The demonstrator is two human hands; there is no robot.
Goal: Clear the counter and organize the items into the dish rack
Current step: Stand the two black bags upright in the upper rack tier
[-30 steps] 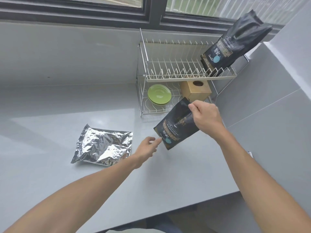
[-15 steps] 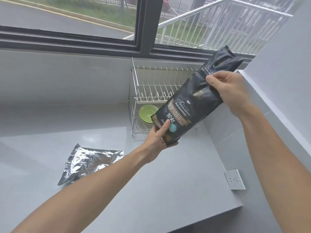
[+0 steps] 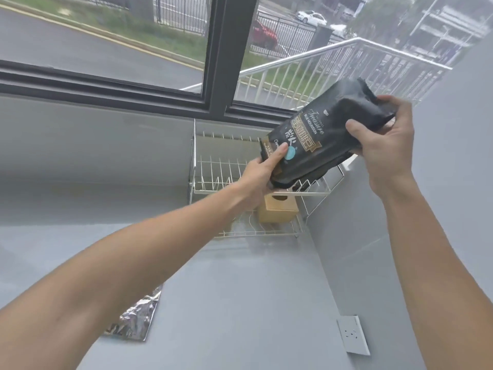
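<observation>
A black coffee bag [image 3: 320, 140] with gold lettering hangs tilted over the right end of the upper tier of the wire dish rack [image 3: 213, 169]. My left hand [image 3: 264, 172] grips its lower end, thumb on the front. My right hand [image 3: 384, 140] grips its upper end. The bag's bottom edge is just above the rack's prongs and hides the right part of that tier. A crumpled silver foil pouch [image 3: 136, 321] lies on the grey counter [image 3: 240, 303] at the lower left, partly behind my left forearm.
A wooden box [image 3: 277, 212] with a round hole sits on the rack's lower tier. The rack stands in the corner against the right wall under the window sill. A white wall socket [image 3: 352, 335] is on the right wall, low down.
The black bag has gone up from the counter and rightward to over the rack's upper tier. My left hand took hold of its lower end. The camera has tilted up.
</observation>
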